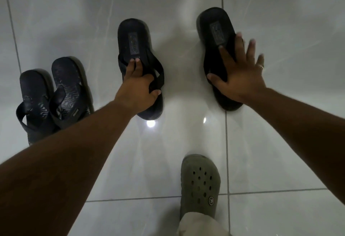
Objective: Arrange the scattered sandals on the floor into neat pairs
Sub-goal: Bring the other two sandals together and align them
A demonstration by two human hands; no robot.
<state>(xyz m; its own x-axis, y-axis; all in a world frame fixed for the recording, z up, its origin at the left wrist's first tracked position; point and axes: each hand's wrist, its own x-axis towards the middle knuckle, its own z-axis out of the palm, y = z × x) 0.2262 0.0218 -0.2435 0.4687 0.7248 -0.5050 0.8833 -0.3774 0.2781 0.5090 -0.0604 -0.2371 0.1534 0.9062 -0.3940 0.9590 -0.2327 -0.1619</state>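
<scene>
Two matching black flip-flops lie on the pale tiled floor, well apart, heels pointing away from me. My left hand [139, 86] grips the straps of the middle flip-flop [133, 41], fingers hooked under them. Over the right flip-flop [217, 28] my right hand [238, 73] lies flat with fingers spread, pressing on its straps and sole. At the far left a dark patterned pair [54, 94] lies side by side, touching, one slightly ahead of the other.
My own foot in a grey-green perforated clog [200, 185] stands at the bottom centre, with a beige trouser cuff above it. Glossy white tiles [280, 151] with dark grout lines and a bright light reflection [150, 123] surround the sandals.
</scene>
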